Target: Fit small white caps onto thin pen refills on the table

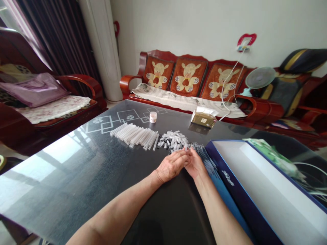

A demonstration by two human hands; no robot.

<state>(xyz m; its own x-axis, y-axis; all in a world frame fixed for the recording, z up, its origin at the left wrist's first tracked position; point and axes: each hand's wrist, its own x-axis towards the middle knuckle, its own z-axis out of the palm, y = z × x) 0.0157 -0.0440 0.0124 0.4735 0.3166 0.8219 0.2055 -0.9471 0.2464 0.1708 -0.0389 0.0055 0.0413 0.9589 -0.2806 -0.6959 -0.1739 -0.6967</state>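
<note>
Working closely with left hand [169, 166] and right hand [195, 164] brought together, seemingly on the short white pieces [175, 137] just beyond the fingers; cannot tell any grip for certain. Has white tubes [135, 135] beyond the left hand, farther left. Probably calls next for steady fingertip control.

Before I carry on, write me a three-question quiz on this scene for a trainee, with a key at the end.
1. On the glossy dark table, what lies just left of the heap of short white cylindrical pieces?

2. True or false: the person's bare left hand and bare right hand are close together.

3. Where does the small pale cylinder stand?
A. Inside the open navy-blue box
B. On the table
C. On the red-brown wooden sofa

Key:
1. The row of long, thin, translucent white tubes.
2. True.
3. B.
</note>
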